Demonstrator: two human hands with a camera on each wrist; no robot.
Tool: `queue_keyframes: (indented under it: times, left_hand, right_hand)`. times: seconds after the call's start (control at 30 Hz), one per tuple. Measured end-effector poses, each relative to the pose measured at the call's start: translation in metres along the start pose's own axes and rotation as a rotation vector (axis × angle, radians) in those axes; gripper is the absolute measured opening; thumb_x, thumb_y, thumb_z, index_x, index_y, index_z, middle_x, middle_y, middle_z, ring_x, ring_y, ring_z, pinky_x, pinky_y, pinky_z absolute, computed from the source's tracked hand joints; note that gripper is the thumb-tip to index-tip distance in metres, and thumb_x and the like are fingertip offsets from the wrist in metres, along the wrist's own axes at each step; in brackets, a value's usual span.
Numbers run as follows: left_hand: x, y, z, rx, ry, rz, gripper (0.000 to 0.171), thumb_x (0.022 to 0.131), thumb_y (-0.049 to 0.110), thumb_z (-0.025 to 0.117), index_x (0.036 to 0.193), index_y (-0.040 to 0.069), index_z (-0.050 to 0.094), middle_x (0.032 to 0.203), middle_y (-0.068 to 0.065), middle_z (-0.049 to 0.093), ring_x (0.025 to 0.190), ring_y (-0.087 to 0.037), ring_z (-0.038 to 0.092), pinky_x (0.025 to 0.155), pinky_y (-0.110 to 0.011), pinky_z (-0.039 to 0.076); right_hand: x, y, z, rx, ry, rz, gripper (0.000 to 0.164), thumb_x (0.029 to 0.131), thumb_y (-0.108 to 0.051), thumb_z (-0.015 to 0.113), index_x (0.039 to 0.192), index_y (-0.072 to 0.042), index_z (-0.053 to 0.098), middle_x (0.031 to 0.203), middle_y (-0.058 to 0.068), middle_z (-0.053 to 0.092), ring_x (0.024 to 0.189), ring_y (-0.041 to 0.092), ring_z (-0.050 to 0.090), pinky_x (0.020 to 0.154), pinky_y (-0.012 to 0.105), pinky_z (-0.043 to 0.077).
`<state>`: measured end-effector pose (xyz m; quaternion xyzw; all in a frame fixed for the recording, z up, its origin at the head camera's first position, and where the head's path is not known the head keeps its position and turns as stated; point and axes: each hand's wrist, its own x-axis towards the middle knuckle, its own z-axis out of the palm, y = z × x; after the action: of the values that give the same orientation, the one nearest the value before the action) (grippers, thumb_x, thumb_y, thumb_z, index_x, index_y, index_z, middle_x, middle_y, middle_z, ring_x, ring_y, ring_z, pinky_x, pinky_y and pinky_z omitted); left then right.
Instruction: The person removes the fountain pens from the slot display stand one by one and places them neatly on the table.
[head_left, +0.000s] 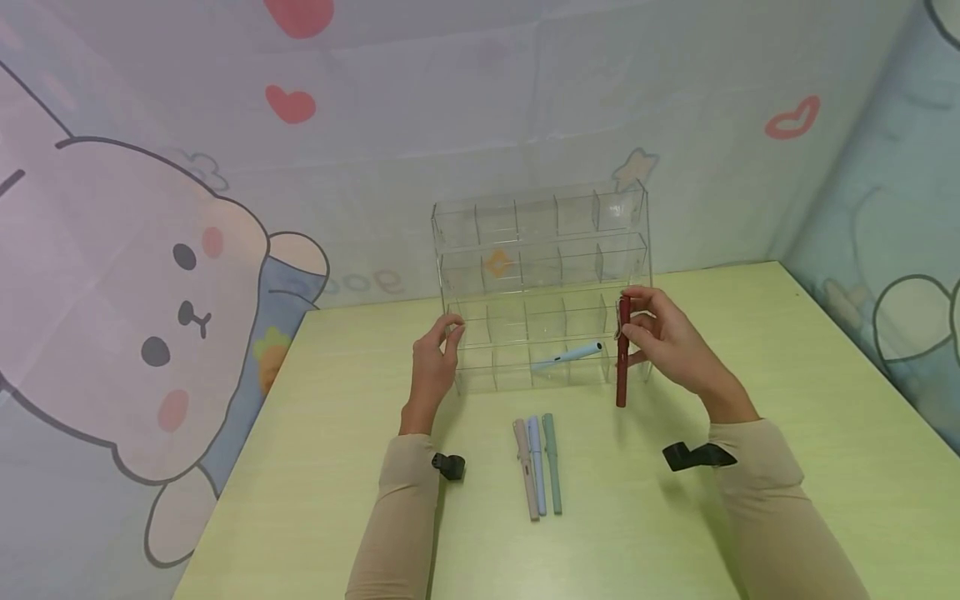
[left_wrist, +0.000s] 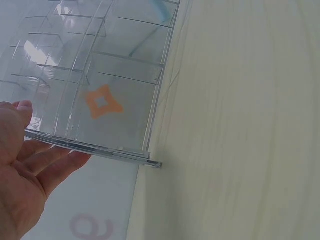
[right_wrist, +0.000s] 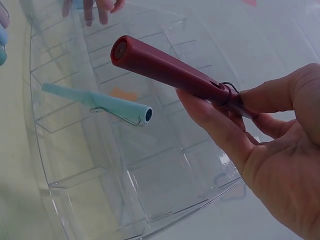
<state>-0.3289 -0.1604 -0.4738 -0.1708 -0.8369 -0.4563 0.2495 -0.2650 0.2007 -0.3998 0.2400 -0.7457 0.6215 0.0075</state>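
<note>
One red pen point(head_left: 622, 367) is probably weighing little, feeling stiff; my right hand point(head_left: 666, 340) is pinching it beside the clip point(head_left: 618, 320).

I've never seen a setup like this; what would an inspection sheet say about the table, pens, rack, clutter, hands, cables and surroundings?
Surface: pale yellow-green table.
Job's things: clear compartment rack, standing; light-blue pen slanted in its lowest row; brownish pen, lilac-blue pen and green pen side by side on the table.
Clutter: nothing seen.
Hands: left hand grips the rack's left edge; right hand holds a dark red pen.
Cables: nothing seen.
Surroundings: cartoon-printed backdrop behind the table.
</note>
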Motion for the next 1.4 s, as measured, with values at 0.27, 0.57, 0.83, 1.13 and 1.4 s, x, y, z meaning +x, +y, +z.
queue_keyframes:
  times: [0.27,0.57,0.83,1.13,1.4]
  left_hand:
    - [0.001,0.001,0.000,-0.007,0.014,0.021,0.014,0.105,0.021,0.056,0.110,0.012,0.065,0.064,-0.001,0.050,0.046,0.000,0.015,0.102,-0.051,0.047]
    - [0.003,0.001,0.000,-0.011,0.015,0.020,0.014,0.104,0.023,0.057,0.110,0.013,0.066,0.058,0.004,0.037,0.044,0.002,0.013,0.101,-0.053,0.047]
    - [0.002,-0.001,0.001,0.008,0.003,0.011,0.015,0.105,0.024,0.055,0.111,0.014,0.065,0.057,0.002,0.042,0.036,-0.006,0.030,0.101,-0.050,0.049]
    - [-0.001,0.000,0.002,0.006,0.005,0.003,0.015,0.105,0.024,0.055,0.111,0.014,0.065,0.059,0.001,0.046,0.060,-0.030,0.063,0.101,-0.050,0.048]
    - [-0.001,0.000,0.002,0.007,0.005,0.002,0.014,0.104,0.021,0.057,0.111,0.013,0.065,0.059,0.000,0.046,0.043,-0.012,0.045,0.101,-0.050,0.049]
  right_hand:
    - [0.002,-0.001,0.007,-0.002,-0.086,0.068,0.045,0.104,0.001,0.047,0.146,0.001,0.028,0.126,0.023,0.043,0.096,0.022,0.062,0.070,0.044,0.061]
    - [0.002,0.000,0.014,0.042,-0.213,0.118,0.042,0.103,0.004,0.047,0.143,0.002,0.031,0.130,0.033,0.039,0.102,0.035,0.060,0.071,0.048,0.060]
    - [0.000,-0.003,0.034,-0.017,-0.359,0.207,0.039,0.104,0.000,0.048,0.141,0.000,0.035,0.118,0.023,0.052,0.096,0.035,0.062,0.071,0.048,0.060]
    - [-0.001,0.006,0.052,-0.087,-0.401,0.287,0.037,0.101,0.007,0.048,0.137,0.006,0.038,0.119,0.027,0.048,0.094,0.034,0.063,0.070,0.046,0.060]
    - [0.002,0.016,0.069,-0.145,-0.391,0.367,0.042,0.096,0.011,0.054,0.135,0.014,0.039,0.118,0.031,0.049,0.091,0.029,0.063,0.067,0.039,0.061]
